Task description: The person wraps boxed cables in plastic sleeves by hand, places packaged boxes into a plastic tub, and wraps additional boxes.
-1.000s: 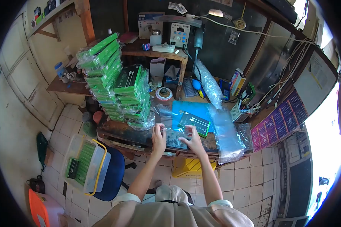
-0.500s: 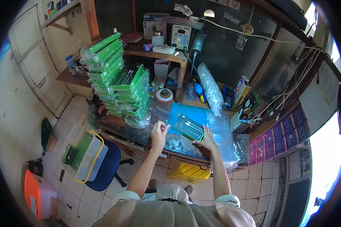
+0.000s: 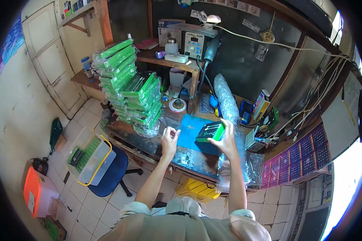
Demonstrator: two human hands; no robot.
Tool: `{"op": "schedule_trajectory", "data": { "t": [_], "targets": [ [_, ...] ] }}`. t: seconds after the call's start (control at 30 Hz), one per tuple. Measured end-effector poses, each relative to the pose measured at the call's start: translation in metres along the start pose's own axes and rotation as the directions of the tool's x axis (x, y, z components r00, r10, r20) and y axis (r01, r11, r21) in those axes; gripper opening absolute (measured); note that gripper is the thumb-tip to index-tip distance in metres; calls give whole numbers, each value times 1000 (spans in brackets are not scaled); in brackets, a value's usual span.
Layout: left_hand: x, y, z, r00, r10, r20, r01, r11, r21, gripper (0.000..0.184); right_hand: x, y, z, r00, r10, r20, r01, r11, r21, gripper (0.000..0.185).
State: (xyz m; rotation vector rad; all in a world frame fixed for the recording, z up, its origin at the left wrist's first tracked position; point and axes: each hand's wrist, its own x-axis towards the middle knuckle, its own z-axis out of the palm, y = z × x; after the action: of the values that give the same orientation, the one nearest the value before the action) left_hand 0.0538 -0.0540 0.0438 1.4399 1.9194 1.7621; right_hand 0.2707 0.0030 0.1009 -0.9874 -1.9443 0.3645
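Note:
A black and green box (image 3: 209,132) is gripped at its right end by my right hand (image 3: 227,140), tilted above the blue mat (image 3: 191,138). My left hand (image 3: 170,141) is over the front part of the bench, its fingers curled together; what they hold, if anything, is too small to tell. Clear plastic sleeves (image 3: 226,170) lie under and beside my right forearm. To the left stand two tall stacks of plastic-wrapped green boxes (image 3: 118,76).
A bubble-wrap roll (image 3: 226,94) and a holder with tools (image 3: 255,138) are at the back right. Behind, a raised shelf (image 3: 157,60) bears a soldering station (image 3: 194,44). A clear bin of green boxes (image 3: 96,166) rests on a blue chair (image 3: 108,180).
My right hand has taken hold of the box, lifted and tilted it off the mat. My left hand's fingers have closed together. The view has shifted slightly.

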Motion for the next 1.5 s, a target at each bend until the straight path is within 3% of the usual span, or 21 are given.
{"op": "schedule_trajectory", "data": {
  "t": [0.07,0.13,0.23,0.27,0.4,0.47,0.53,0.7,0.8,0.9,1.0,1.13,1.2,1.3,1.5],
  "targets": [
    [3,1,-1,1000,-7,-7,7,1000,-7,21,9,-8,6,988,-66,138,88,984,-157,79],
    [5,-12,-1,999,-44,-10,44,999,-25,21,14,-13,24,980,-152,131,170,974,-147,77],
    [2,-40,3,998,-59,-32,58,998,-15,20,25,-18,53,970,-146,195,158,986,-45,77],
    [0,-50,4,998,-34,-48,35,999,17,21,26,-18,63,968,-145,204,133,989,68,77],
    [5,-59,0,999,-37,-36,37,999,-6,19,22,-13,92,966,-184,179,178,983,52,86],
    [11,-61,-3,993,-115,-13,113,990,-86,17,17,-2,104,967,-178,180,171,984,55,92],
    [18,-66,-5,998,-56,21,59,982,-178,14,16,2,110,969,-170,180,140,976,168,102],
    [24,-54,-16,997,42,63,-34,993,-117,12,11,0,108,980,-116,162,98,989,115,106],
    [25,-49,-22,968,119,219,-91,987,-136,11,8,-18,90,977,-61,202,66,998,-19,104],
    [23,-59,-26,836,302,458,-283,953,-113,13,-2,-37,72,948,-27,318,68,991,-119,97],
    [20,-70,-29,734,350,582,-393,918,-56,15,-23,-42,69,897,80,435,25,972,-232,96],
    [13,-78,-31,658,332,676,-369,925,-94,12,-52,-42,80,868,162,469,-16,954,-300,93],
    [12,-80,-29,671,375,640,-383,914,-133,10,-58,-45,82,860,166,482,-7,949,-316,93],
    [16,-81,-19,825,178,537,-79,976,-202,11,-61,-53,81,853,164,495,27,934,-357,94],
    [19,-68,-2,870,150,470,-103,987,-125,17,-68,-63,74,836,167,523,-46,970,-237,88]
  ]
}}
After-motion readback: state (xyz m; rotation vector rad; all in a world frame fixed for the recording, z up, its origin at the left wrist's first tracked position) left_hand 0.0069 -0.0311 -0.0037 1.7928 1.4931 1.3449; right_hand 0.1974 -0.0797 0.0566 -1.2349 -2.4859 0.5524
